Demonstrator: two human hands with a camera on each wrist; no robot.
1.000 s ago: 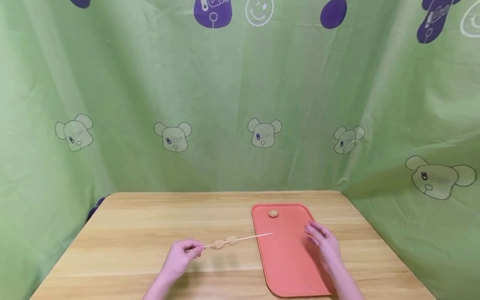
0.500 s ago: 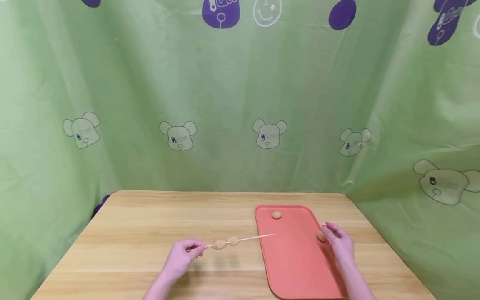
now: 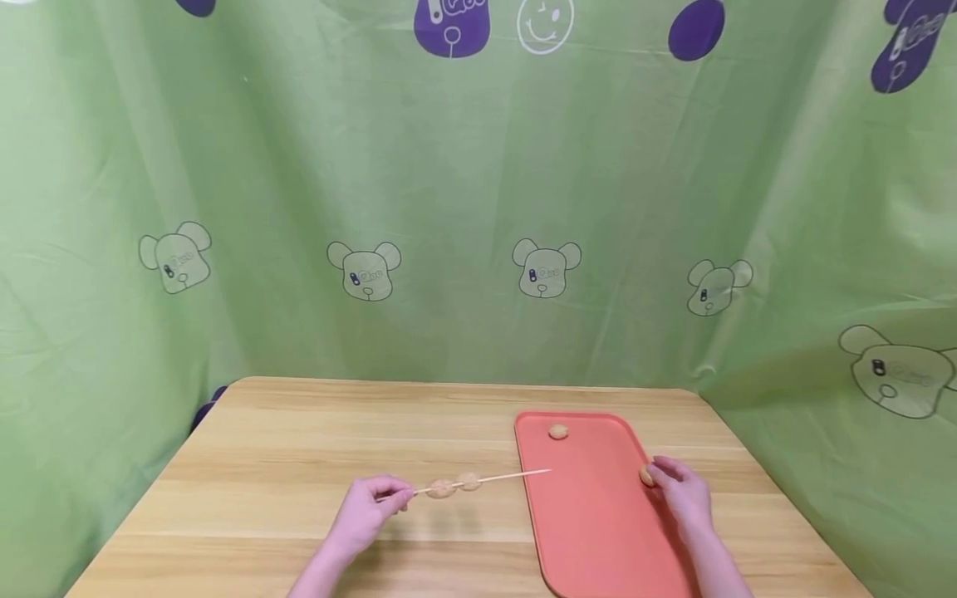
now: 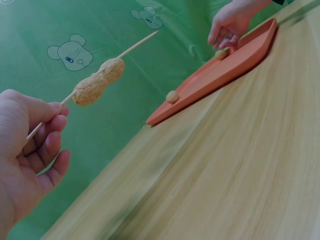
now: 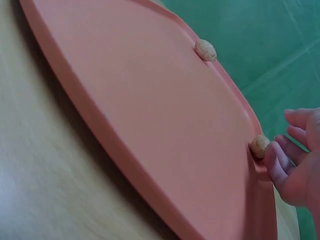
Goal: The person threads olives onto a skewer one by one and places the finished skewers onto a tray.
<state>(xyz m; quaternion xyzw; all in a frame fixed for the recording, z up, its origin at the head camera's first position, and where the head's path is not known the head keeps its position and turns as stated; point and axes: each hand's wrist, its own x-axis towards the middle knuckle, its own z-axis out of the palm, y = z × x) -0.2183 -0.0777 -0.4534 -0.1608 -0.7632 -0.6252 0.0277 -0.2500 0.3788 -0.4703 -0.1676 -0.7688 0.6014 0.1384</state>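
My left hand pinches a thin wooden skewer near its blunt end, between thumb and index finger. Two wrinkled tan balls are threaded side by side along the skewer's middle, and its pointed tip reaches over the left side of the coral tray. At the tray's right edge, my right hand is beside a loose tan ball. Its fingertips are right at that ball, which sits against the rim. Another loose ball lies near the tray's far left corner.
The tray stands on a light wooden table, toward its right side. A green curtain with bear-head prints hangs behind the table and along both sides.
My right hand has moved right from over the tray to the ball at its right edge, and its fingers have closed in. The left hand keeps the skewer nearly still. The head view shifts slightly.
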